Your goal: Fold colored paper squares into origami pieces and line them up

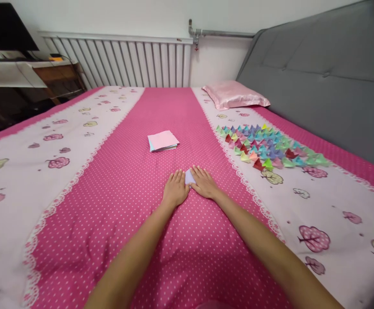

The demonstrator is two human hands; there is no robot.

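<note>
Both my hands lie flat on a pink dotted bedspread, side by side. My left hand and my right hand press down on a small pale lilac paper, most of which is hidden under the fingers. The fingers of both hands are stretched out. A stack of pastel paper squares with a pink sheet on top lies a little beyond my hands. Several folded paper shapes in many colours sit in rows to the right.
A pink satin pillow lies at the far right by a grey padded headboard. A white radiator runs along the far wall. A desk with dark objects stands at the left.
</note>
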